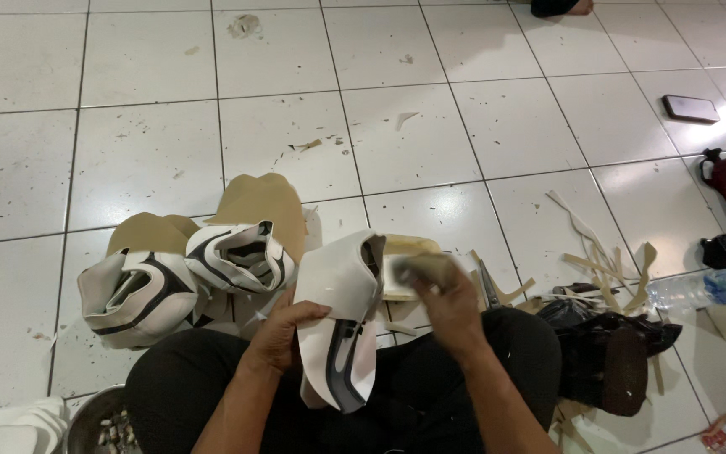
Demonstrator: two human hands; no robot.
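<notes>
Indoor scene, even overhead light. I read white tiled floor (430,126) as bright, with soft glare patch at upper right near dark phone (690,108). Shadows faint and short under shoe uppers (186,269). My right hand (451,303) smears with motion blur, brownish object in it unreadable; left hand (283,332) sharper. Black trousers (430,395) lose detail in dark mass. Tile lines bow slightly toward frame edges, wide-lens distortion. Bottom corners dimmer, plastic bottle (707,287) soft.
</notes>
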